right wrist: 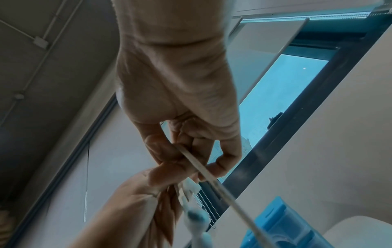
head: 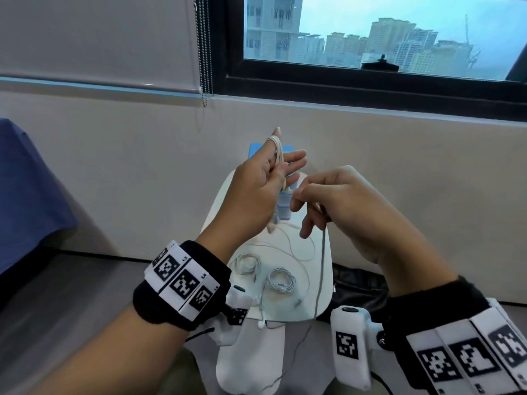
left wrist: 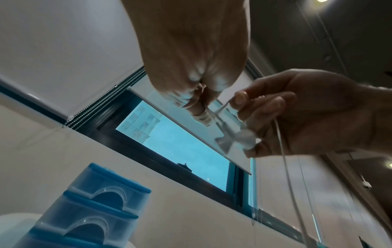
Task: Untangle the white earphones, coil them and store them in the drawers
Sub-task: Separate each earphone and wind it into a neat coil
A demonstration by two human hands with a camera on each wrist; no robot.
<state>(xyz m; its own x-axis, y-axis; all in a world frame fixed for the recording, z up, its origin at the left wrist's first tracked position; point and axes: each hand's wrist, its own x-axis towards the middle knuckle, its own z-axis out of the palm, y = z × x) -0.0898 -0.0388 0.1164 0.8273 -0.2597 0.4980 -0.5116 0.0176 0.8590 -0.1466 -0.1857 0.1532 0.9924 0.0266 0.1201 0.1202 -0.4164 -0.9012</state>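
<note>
Left hand [head: 256, 189] raised above far end of small white table [head: 325, 269], fingers straight and spread, earphone cord [head: 279, 155] looped round index finger and thumb. Right hand [head: 339, 201] just beside it, thumb and forefinger pinching same cord; slack hangs down past table's near edge. Two coiled earphone bundles [head: 281, 280] lie near table's middle, loose earphone wire around them. Blue drawers [left wrist: 89, 206] stand at table's far end, behind hands.
</note>
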